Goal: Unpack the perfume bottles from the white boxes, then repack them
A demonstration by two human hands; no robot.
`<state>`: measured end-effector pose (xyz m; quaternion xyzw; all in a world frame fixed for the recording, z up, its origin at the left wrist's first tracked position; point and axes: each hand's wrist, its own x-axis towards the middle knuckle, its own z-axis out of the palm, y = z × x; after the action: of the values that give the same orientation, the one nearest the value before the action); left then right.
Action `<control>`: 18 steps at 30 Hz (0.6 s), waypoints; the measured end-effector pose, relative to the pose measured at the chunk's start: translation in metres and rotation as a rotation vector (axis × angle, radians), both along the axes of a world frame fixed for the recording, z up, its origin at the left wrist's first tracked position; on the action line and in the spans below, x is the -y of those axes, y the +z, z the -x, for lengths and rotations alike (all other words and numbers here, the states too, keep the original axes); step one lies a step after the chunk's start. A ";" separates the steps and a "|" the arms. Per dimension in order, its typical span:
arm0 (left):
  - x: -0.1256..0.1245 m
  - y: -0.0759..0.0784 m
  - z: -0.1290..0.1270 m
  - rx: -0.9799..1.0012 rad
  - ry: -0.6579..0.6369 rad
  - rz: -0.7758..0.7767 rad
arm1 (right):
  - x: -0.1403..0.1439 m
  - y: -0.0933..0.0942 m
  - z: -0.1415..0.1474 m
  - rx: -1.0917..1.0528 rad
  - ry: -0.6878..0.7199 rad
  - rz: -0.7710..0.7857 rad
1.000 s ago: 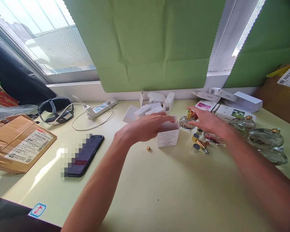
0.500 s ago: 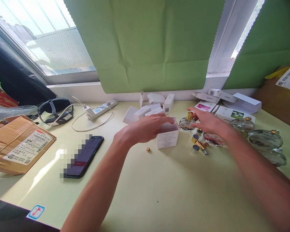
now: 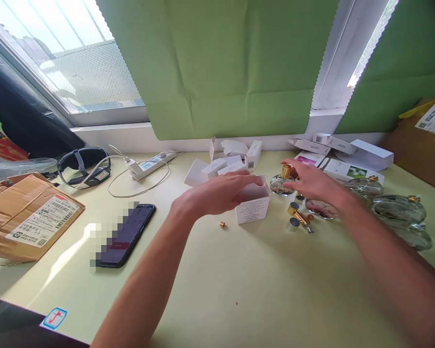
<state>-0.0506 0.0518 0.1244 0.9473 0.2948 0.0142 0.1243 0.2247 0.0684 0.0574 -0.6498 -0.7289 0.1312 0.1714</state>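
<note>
My left hand (image 3: 223, 192) grips a small white box (image 3: 253, 209) from its left side, with the fingers over its upper edge. The box stands upright on the table with printed text on its front. My right hand (image 3: 308, 180) reaches around a round glass perfume bottle (image 3: 282, 185) with a gold neck. Its thumb and fingers are apart on either side of the gold part, and contact is not clear. Below that hand lie gold spray tops (image 3: 301, 218) and clear caps, beside a second glass bottle (image 3: 322, 209).
Several more glass bottles (image 3: 398, 210) stand at the right. White cartons (image 3: 371, 153) lie along the back. A tiny gold ring (image 3: 222, 224) sits left of the box. A phone (image 3: 130, 237), power strip (image 3: 154, 165) and brown parcel (image 3: 29, 217) occupy the left.
My right thumb and fingers have come slightly further left around the perfume bottle's gold neck. The white box has turned or shifted a little to the right under my left hand.
</note>
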 end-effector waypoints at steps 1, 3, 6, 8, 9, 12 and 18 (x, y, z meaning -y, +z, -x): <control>0.000 0.000 0.000 0.004 -0.007 0.007 | 0.004 0.009 0.000 -0.032 -0.009 -0.019; -0.002 0.001 0.001 0.017 -0.021 0.020 | 0.016 0.030 -0.001 -0.108 -0.007 -0.067; -0.005 0.001 0.003 0.036 -0.026 0.040 | 0.035 0.059 0.000 -0.335 0.091 -0.177; -0.007 0.001 0.003 0.040 -0.013 0.050 | 0.047 0.071 0.007 -0.462 0.200 -0.227; -0.007 0.001 0.002 0.041 -0.006 0.054 | 0.051 0.073 0.012 -0.502 0.253 -0.239; -0.007 0.002 0.000 0.041 -0.002 0.075 | 0.059 0.073 0.030 -0.507 0.395 -0.223; -0.001 0.008 -0.006 0.023 0.030 0.115 | 0.057 0.064 0.047 -0.354 0.494 -0.175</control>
<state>-0.0448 0.0523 0.1327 0.9339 0.3078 0.0099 0.1816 0.1777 0.0113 0.1217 -0.4029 -0.8321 0.2165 0.3137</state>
